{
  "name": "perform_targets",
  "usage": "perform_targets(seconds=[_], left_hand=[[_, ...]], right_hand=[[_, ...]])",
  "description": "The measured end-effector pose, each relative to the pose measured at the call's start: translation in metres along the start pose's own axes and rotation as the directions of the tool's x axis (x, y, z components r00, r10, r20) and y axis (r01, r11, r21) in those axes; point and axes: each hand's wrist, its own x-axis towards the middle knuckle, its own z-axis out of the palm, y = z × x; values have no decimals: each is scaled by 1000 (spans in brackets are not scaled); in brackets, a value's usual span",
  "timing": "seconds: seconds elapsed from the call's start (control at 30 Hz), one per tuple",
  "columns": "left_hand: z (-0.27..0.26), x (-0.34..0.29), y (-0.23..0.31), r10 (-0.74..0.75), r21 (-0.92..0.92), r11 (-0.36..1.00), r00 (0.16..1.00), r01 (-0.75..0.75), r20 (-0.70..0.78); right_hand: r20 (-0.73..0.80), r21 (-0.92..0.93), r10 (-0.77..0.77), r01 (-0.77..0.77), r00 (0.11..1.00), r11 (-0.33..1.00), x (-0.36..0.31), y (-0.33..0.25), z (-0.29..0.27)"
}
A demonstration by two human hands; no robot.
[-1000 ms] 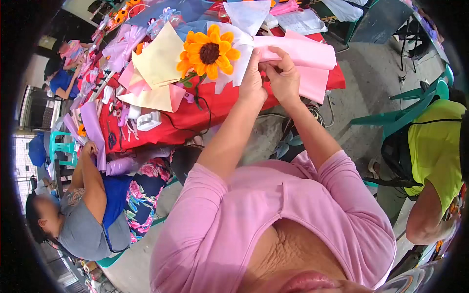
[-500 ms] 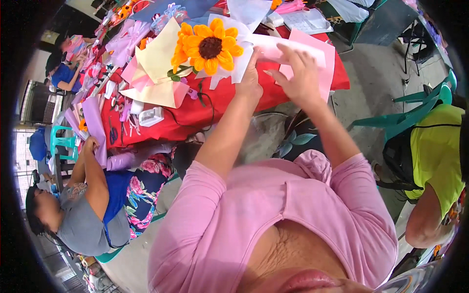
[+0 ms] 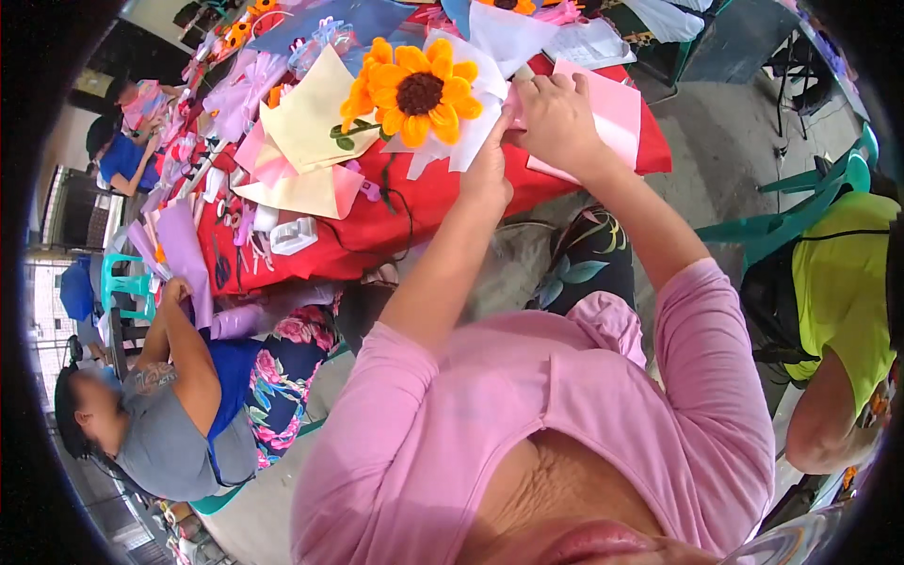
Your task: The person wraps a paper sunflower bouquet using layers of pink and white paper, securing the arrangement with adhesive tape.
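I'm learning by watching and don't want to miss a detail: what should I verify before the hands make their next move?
1. Right hand on the pink paper: ok, its fingers lie over it.
2. Left hand close by: ok, just below the white paper; how firmly it grips, cannot tell.
3. Orange flower uncovered: ok, its dark centre and petals show in front of the white paper.
4. Wrapped end secured: cannot tell, the hands hide it.
5. Cream sheets clear of both hands: ok, they lie left of the flower.
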Motion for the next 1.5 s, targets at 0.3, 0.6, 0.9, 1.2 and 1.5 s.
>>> perform_targets(seconds=[0.3, 0.6, 0.9, 1.2, 1.5], left_hand=[[-39, 9, 35, -329, 171, 932, 944, 319, 33], [-71, 0, 28, -310, 200, 940, 935, 275, 174], [-83, -20, 37, -191, 376, 918, 970, 123, 150], [-122, -23, 36, -183, 535, 827, 982, 173, -33], [-164, -58, 34, -151, 785, 617, 988, 61, 42]], right_hand=[[427, 406, 77, -267, 901, 874, -9, 1, -18], [467, 593, 159, -442, 870, 673, -33, -30, 21], [435, 797, 222, -488, 873, 355, -36, -28, 38], [394, 463, 275, -448, 877, 765, -22, -25, 53], [424, 194, 294, -403, 857, 895, -6, -34, 89]])
